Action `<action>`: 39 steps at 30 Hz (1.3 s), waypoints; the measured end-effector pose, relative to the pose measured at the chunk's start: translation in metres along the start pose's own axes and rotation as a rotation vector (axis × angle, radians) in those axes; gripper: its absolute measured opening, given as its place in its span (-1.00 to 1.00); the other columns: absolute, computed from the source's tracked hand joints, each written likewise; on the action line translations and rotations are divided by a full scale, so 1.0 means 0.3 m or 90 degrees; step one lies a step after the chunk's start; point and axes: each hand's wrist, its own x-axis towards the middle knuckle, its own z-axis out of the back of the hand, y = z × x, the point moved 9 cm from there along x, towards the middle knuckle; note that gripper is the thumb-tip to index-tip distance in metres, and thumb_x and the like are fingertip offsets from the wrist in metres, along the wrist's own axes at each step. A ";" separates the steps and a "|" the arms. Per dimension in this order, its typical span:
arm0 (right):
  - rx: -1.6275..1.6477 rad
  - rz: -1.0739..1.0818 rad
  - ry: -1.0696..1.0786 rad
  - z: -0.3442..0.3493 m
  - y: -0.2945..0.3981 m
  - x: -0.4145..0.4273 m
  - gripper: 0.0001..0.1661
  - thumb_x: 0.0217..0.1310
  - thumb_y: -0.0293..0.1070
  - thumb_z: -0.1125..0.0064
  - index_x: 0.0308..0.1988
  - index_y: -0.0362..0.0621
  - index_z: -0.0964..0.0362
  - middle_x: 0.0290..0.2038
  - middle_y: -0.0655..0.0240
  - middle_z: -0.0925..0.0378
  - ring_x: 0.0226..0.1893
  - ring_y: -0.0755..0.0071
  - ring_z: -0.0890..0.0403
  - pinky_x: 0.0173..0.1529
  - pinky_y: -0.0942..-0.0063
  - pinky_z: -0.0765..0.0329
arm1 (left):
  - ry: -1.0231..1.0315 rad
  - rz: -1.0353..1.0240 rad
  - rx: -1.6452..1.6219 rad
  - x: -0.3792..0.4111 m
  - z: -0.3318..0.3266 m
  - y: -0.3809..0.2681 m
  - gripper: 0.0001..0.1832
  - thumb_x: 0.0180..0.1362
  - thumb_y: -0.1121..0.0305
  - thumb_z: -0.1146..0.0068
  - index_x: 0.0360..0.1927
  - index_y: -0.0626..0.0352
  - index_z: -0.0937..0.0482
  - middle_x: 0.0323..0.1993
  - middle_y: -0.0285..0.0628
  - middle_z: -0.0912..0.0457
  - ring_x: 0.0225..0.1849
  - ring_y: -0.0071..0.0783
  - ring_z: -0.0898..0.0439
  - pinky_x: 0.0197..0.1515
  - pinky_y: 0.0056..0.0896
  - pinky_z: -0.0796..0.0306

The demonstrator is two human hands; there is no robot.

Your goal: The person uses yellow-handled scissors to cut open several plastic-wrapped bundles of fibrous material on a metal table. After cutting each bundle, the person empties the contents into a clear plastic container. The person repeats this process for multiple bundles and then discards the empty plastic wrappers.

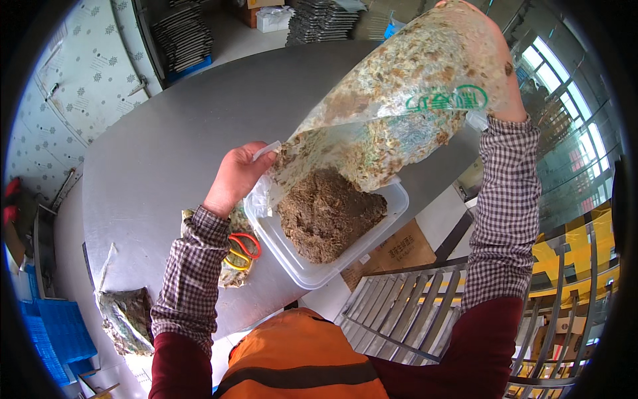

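Observation:
My left hand [242, 172] pinches the open edge of a clear plastic bag [398, 75], which is smeared inside with brown bits and bears green writing. My raised right hand [478, 30] is at the bag's far end, partly hidden behind the film. Below the bag's mouth, a lump of brown, moist, fibrous paste [329, 219] lies in a translucent plastic tub [319, 279] at the table's edge. Scissors with red and yellow handles [242, 252] lie beside the tub, on another soiled plastic bag [234, 277], close to my left forearm.
The metal table [164, 149] has a curved look. Stacks of dark trays [324, 20] stand beyond it. A metal rack [398, 309] and a cardboard piece [398, 249] are at the lower right. Blue crates [65, 329] and a filled bag [124, 319] are at the lower left.

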 end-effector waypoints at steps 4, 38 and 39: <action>0.016 -0.034 -0.007 0.028 -0.017 0.017 -0.66 0.32 -0.32 0.03 0.03 -0.25 -0.36 -0.10 0.34 -0.51 -0.11 0.50 -0.54 -0.04 0.52 -0.51 | -0.036 -0.015 -0.037 -0.016 0.019 0.002 -0.86 0.19 0.34 -0.18 -0.34 0.20 -0.56 -0.53 -0.50 -0.50 -0.43 -0.75 -0.41 -0.34 -0.61 -0.33; 0.167 0.002 0.060 -0.227 0.239 0.200 -0.78 0.29 -0.39 0.04 -0.14 -0.23 -0.46 -0.25 0.31 -0.57 -0.25 0.44 -0.57 -0.12 0.48 -0.53 | -0.193 0.029 -0.376 -0.383 0.410 0.019 -0.69 0.32 0.31 0.11 0.06 0.26 -0.39 -0.15 -0.22 -0.57 -0.10 -0.53 -0.55 -0.14 -0.48 -0.46; 0.186 0.013 0.078 -0.334 0.288 0.230 -0.79 0.29 -0.39 0.05 -0.16 -0.23 -0.47 -0.26 0.30 -0.57 -0.26 0.43 -0.57 -0.13 0.47 -0.53 | -0.209 0.029 -0.438 -0.430 0.457 0.056 -0.69 0.32 0.31 0.11 0.04 0.25 -0.41 -0.13 -0.23 -0.56 -0.05 -0.54 -0.53 -0.09 -0.46 -0.45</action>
